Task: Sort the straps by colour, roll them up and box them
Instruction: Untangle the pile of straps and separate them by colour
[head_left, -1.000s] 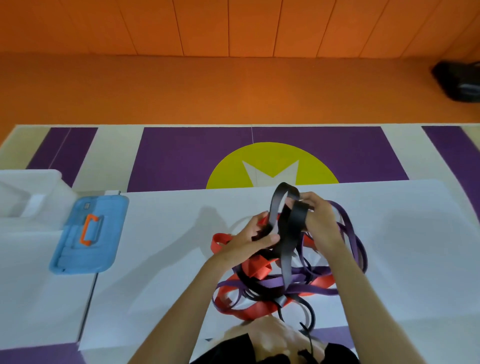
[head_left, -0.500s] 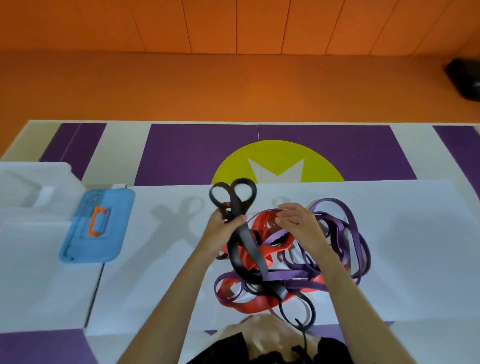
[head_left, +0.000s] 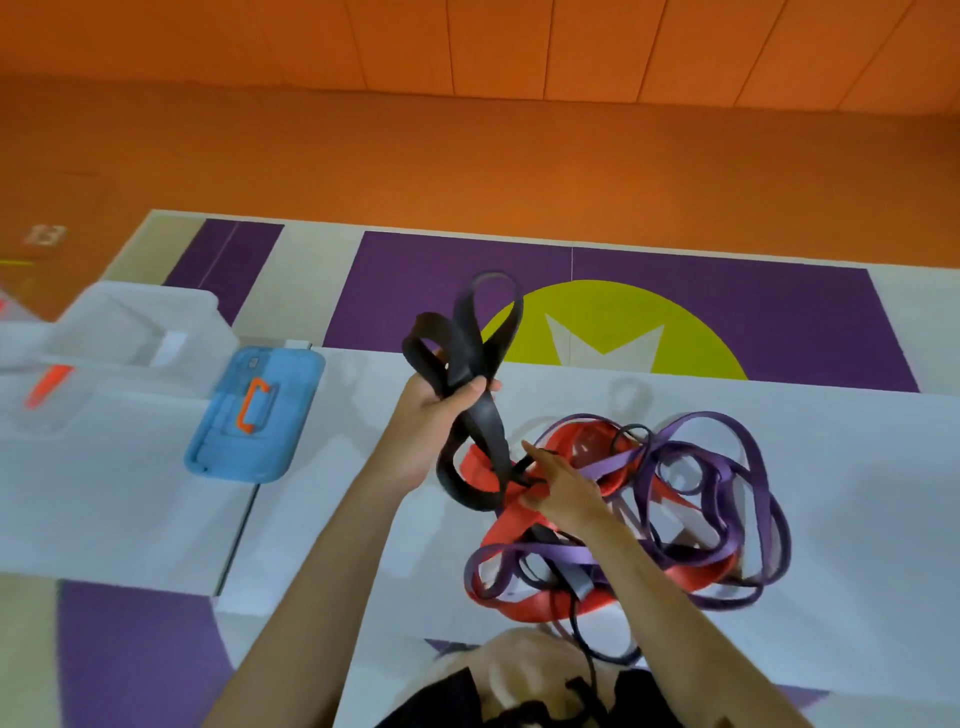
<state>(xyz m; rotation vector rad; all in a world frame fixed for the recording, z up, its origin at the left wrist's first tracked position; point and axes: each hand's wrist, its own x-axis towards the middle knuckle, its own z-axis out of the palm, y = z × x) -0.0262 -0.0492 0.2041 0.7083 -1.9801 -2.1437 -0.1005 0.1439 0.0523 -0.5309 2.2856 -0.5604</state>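
Observation:
A wide black strap is bunched into loops and raised above the white table, with my left hand shut on it. Its lower part curls down to the tangle. My right hand rests on the tangled pile, fingers on a thin black strap beside a red strap. Purple straps loop through the red and black ones to the right of my hands. A clear plastic box stands at the far left.
A blue lid with an orange handle lies on the table left of my left hand. An orange item shows inside a clear box at the left edge. Beyond the table's far edge are a purple and yellow floor mat and orange floor.
My left hand has lifted the bunched black strap higher and to the left, away from the pile. My right hand has dropped onto the tangle. The view has swung left.

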